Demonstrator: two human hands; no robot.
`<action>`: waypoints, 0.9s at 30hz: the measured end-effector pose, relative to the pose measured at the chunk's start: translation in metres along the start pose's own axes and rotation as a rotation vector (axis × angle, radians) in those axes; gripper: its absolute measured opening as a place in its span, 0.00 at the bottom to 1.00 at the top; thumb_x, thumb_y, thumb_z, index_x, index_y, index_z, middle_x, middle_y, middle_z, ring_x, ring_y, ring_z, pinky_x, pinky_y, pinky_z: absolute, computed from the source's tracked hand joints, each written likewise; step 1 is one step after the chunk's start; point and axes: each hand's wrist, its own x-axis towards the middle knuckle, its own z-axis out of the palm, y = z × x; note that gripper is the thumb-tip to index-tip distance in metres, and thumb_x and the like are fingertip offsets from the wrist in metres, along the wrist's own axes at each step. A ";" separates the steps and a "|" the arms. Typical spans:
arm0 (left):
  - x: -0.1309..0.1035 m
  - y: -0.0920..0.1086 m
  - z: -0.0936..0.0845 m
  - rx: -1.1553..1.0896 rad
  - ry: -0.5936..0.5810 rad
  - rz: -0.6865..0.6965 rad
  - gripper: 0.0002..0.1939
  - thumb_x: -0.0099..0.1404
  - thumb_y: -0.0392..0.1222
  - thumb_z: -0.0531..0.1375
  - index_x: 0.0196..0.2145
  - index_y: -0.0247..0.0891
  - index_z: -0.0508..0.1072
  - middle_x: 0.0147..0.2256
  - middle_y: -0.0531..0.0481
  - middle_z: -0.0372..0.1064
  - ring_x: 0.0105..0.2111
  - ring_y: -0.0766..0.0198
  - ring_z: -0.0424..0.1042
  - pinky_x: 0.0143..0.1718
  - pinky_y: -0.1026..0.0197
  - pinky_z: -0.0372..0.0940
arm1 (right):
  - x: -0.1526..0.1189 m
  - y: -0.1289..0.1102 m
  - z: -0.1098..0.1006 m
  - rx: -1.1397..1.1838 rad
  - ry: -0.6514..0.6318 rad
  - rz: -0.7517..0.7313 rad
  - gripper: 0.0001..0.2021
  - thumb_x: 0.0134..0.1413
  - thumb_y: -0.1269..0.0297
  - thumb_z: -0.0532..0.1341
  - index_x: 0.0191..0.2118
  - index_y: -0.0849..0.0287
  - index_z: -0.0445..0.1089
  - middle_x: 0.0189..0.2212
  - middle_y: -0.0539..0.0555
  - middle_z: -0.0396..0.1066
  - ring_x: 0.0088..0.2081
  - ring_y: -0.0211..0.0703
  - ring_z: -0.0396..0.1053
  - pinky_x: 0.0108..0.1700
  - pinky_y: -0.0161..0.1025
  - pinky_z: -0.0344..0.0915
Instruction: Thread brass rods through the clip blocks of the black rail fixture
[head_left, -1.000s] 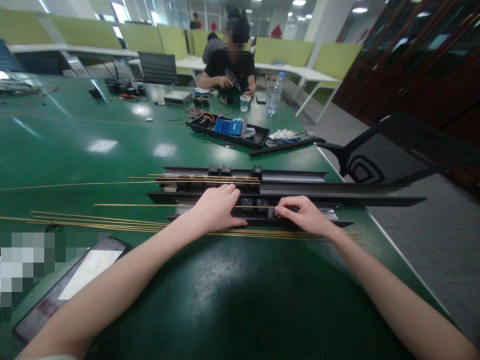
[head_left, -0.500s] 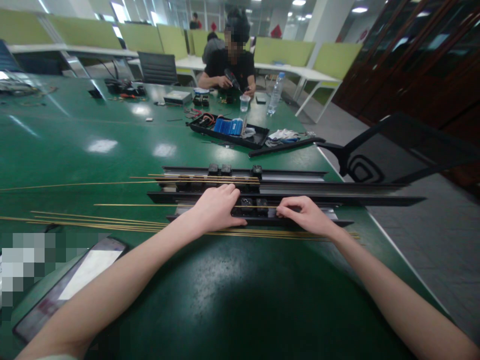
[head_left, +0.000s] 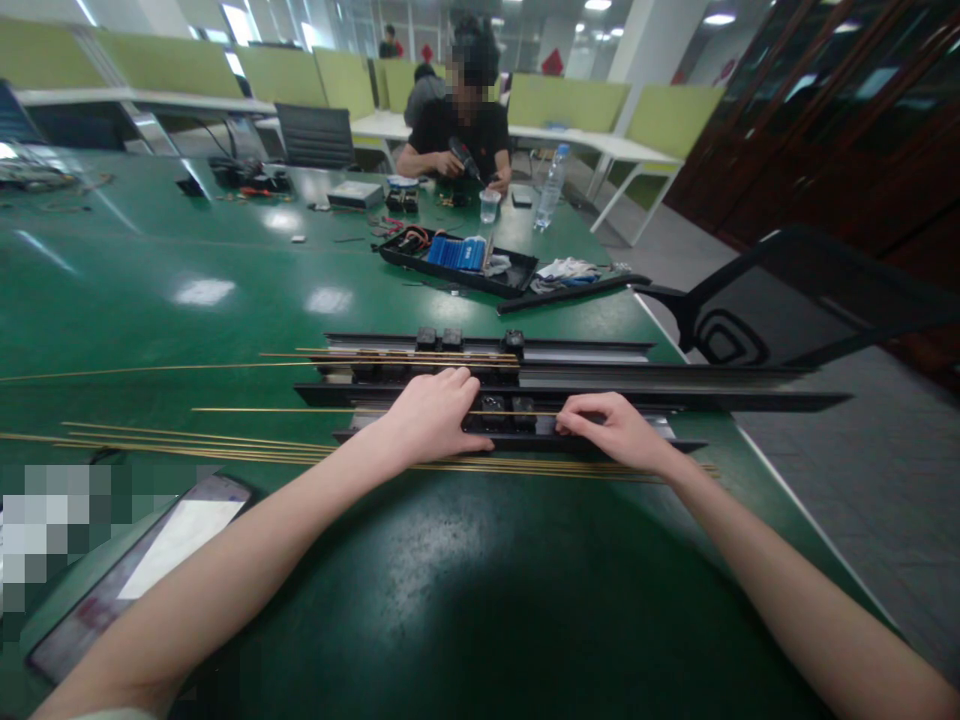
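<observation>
Between the thumb and fingers of my right hand (head_left: 609,428) is the right end of a thin brass rod (head_left: 262,410). The rod runs left over small black blocks (head_left: 523,415) sitting in the nearest black rail (head_left: 517,442), then passes under my left hand (head_left: 435,412). My left hand lies across that rail, its thumb along the near edge and its fingers curled over the far side; what lies under the palm is hidden. Behind stand further black rails (head_left: 750,402) with more blocks (head_left: 452,340) and several brass rods (head_left: 405,356) laid across them.
More brass rods (head_left: 225,440) lie on the green table (head_left: 420,600) in front of the rails. A phone-like slab (head_left: 90,620) is at lower left. Beyond are a black tray (head_left: 517,275), gloves (head_left: 566,274), a bottle (head_left: 552,188) and a person (head_left: 420,155) holding a power tool (head_left: 465,160).
My right hand has shifted very slightly right, and the brass rod has slid right with it. My left hand stays in place.
</observation>
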 end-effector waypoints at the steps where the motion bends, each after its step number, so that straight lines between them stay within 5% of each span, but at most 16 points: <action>1: 0.000 0.000 0.000 0.001 0.001 0.002 0.27 0.59 0.65 0.63 0.40 0.38 0.68 0.44 0.42 0.71 0.47 0.49 0.72 0.41 0.53 0.67 | 0.000 0.000 0.000 -0.002 0.001 0.000 0.19 0.62 0.50 0.59 0.29 0.59 0.75 0.28 0.53 0.75 0.32 0.44 0.71 0.38 0.40 0.66; 27: -0.001 0.000 0.001 0.012 0.007 0.002 0.26 0.59 0.64 0.63 0.40 0.37 0.69 0.44 0.41 0.72 0.47 0.49 0.72 0.41 0.53 0.67 | -0.012 0.008 -0.005 -0.078 0.060 -0.004 0.16 0.61 0.52 0.61 0.30 0.57 0.76 0.30 0.53 0.77 0.34 0.47 0.73 0.39 0.41 0.66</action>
